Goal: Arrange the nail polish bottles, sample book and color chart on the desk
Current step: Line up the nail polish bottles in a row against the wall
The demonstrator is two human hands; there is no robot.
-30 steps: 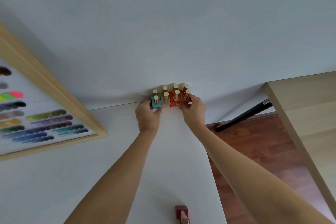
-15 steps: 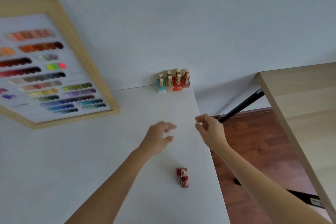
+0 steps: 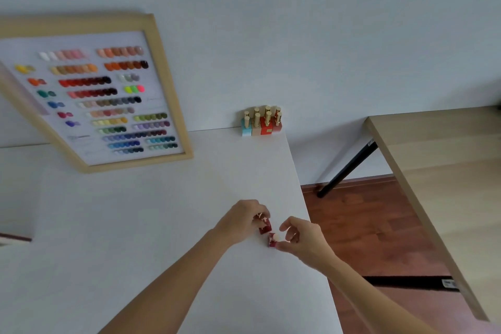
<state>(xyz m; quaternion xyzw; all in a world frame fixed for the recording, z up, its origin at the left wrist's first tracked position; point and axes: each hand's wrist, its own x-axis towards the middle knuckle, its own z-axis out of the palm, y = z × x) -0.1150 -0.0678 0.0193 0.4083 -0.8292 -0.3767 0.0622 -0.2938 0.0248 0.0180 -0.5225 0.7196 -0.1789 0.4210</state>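
Two dark red nail polish bottles stand near the right edge of the white desk [image 3: 135, 225]. My left hand [image 3: 241, 221] closes its fingers on the farther red bottle [image 3: 265, 227]. My right hand [image 3: 303, 241] pinches the nearer red bottle [image 3: 272, 240] by its side. A tight cluster of several gold-capped bottles [image 3: 261, 122] stands at the desk's far right corner against the wall. The framed color chart [image 3: 97, 100], with rows of colored nail swatches, leans on the wall at the left. No sample book is in view.
The desk's right edge [image 3: 306, 206] drops to a red-brown wooden floor [image 3: 366, 225]. A light wooden table [image 3: 439, 171] with a black leg [image 3: 347, 168] stands to the right. The wall runs behind the desk.
Both hands let go of the bottle cluster at the far corner and drew back to the near right edge. They now hold the two red bottles. The camera view tilted down.
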